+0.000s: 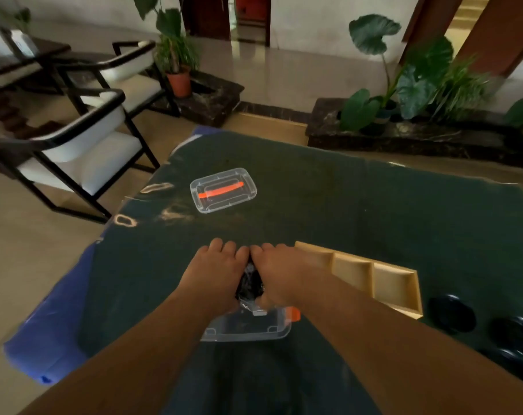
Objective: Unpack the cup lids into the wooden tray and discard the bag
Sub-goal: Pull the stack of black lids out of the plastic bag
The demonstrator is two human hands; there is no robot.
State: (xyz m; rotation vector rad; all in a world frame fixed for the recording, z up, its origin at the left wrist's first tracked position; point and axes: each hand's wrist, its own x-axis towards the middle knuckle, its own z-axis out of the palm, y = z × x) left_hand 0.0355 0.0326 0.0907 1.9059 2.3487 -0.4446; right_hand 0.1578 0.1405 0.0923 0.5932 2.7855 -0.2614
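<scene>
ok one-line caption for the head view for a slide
Both hands, left and right, grip a bag over a clear box, beside an empty wooden tray.

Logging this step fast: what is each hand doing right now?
Left hand: closed on the crinkly clear plastic bag of black cup lids.
Right hand: closed on the same bag, above the clear plastic box.

Two bare forearms; left hand (215, 269), right hand (279, 271) (no sleeves, ringless)

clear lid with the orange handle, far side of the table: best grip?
From above, pinching the raised orange handle along the middle of the lid. The lid lies flat on the table, so its thin rim offers little to hold; nothing crowds it.
</scene>
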